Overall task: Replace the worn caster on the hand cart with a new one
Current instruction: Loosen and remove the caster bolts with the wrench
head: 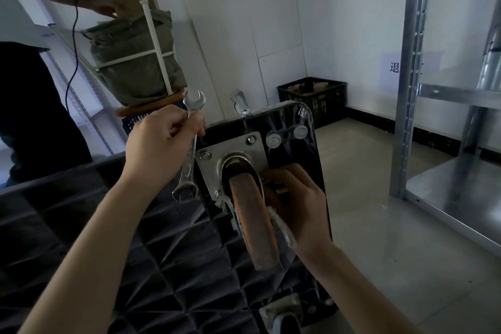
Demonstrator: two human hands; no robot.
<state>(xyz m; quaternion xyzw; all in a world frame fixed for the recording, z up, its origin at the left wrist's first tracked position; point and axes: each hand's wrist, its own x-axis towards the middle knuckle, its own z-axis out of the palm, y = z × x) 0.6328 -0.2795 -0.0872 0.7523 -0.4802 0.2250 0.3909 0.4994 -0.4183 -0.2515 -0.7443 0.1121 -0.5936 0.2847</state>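
Overhead, left hand grips wrench beside plate edge; right hand fingers curl around caster.

I see my right hand filling the gap at three o'clock of the caster wheel, touching it. My left hand and its wrench crowd the mounting plate at nine o'clock. At three o'clock, well apart, bare floor lies open before the metal shelving.

hands: bare | forearms: bare, no sleeves | wrists: nothing worn
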